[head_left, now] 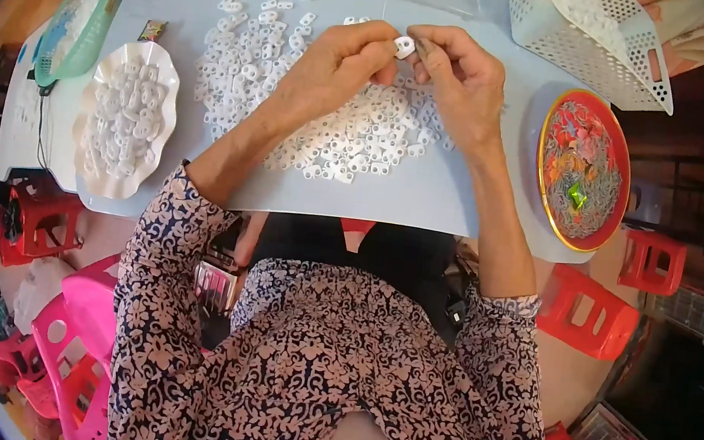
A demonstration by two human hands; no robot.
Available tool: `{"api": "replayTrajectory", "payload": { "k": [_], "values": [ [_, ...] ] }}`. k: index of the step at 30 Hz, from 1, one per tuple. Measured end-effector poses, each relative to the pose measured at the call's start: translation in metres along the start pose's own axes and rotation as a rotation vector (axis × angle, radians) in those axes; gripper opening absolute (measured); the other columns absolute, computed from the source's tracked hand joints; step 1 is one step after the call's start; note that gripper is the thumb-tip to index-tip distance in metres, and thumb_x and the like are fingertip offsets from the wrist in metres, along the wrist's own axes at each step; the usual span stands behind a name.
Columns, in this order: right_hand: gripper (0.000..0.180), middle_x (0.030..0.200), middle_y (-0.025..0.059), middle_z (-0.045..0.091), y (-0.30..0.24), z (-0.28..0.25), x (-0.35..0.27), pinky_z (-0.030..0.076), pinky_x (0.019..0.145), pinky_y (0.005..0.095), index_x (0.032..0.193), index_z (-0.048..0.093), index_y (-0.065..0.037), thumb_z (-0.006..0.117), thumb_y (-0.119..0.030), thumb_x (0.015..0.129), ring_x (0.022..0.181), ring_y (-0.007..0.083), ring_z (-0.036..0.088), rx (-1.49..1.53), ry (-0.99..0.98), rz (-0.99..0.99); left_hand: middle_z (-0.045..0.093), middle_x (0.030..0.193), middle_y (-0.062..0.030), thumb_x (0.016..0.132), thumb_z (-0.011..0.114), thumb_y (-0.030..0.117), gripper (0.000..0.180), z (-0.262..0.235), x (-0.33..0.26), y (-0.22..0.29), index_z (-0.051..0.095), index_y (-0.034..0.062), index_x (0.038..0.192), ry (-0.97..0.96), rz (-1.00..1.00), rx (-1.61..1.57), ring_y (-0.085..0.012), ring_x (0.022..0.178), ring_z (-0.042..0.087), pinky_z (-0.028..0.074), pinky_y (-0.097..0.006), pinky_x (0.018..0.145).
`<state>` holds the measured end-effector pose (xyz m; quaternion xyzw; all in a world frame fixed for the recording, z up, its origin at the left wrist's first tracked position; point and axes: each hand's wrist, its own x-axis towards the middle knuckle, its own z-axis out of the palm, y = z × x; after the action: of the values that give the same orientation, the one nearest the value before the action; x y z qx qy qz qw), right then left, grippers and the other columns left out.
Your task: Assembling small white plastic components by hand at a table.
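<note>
Both hands meet above a pale blue table (427,199). My left hand (338,61) pinches a small white plastic piece (404,46) between thumb and fingers. My right hand (462,78) touches the same piece from the right with its fingertips. Beneath the hands lies a wide heap of small white plastic pieces (355,130), spread over the middle of the table.
A white scalloped dish (125,121) filled with white pieces stands at the left, a green basket (78,24) beyond it. A red round tray (583,167) of thin metal bits sits at the right, a white perforated basket (593,38) behind it. Red stools (595,313) and pink chairs (79,335) surround the table.
</note>
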<state>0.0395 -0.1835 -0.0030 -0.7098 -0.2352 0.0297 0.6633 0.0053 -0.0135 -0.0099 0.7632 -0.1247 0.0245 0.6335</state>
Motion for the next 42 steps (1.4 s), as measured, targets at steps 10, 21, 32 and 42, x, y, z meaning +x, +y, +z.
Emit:
{"api": "replayTrajectory", "payload": {
  "k": [10,21,32,42],
  "values": [
    [0.015,0.075,0.0014,0.061,-0.001,-0.002,0.0,0.042,0.058,0.0189,0.1,0.064,0.001,0.055,-0.004,0.09,0.063,0.0048,0.051,-0.072,0.075,-0.027,0.056,0.071,-0.0016,0.092,0.047,0.015,0.02,-0.008,-0.004,0.001,0.058,0.0001,0.083,0.085,0.029,-0.08,-0.0099,0.069,0.051,0.041,-0.025,0.065],
    [0.013,0.075,0.0043,0.063,-0.001,-0.002,-0.002,0.042,0.056,0.0187,0.098,0.064,0.002,0.057,-0.004,0.089,0.061,0.005,0.05,-0.067,0.056,-0.01,0.059,0.08,-0.0094,0.093,0.046,0.016,0.022,-0.122,-0.122,0.006,0.058,-0.0029,0.098,0.544,0.16,-1.086,-0.0256,0.093,0.057,0.043,-0.038,0.088],
    [0.013,0.077,0.0038,0.063,0.006,0.002,-0.004,0.046,0.059,0.0209,0.098,0.064,0.003,0.056,-0.005,0.089,0.064,0.0062,0.054,-0.092,-0.057,0.011,0.057,0.075,-0.0093,0.095,0.041,0.02,0.029,-0.077,-0.121,0.012,0.054,-0.0019,0.109,0.636,0.062,-0.93,-0.0259,0.087,0.057,0.043,-0.036,0.088],
    [0.017,0.086,0.0114,0.064,-0.005,0.034,0.045,0.048,0.068,0.0325,0.096,0.065,-0.002,0.057,-0.003,0.081,0.071,0.0254,0.06,-0.726,-0.361,-0.372,0.055,0.078,-0.0088,0.097,0.04,0.017,0.025,-0.004,-0.109,0.009,0.052,-0.0017,0.108,0.502,-0.045,-0.79,-0.0193,0.083,0.053,0.04,-0.034,0.088]
  ]
}}
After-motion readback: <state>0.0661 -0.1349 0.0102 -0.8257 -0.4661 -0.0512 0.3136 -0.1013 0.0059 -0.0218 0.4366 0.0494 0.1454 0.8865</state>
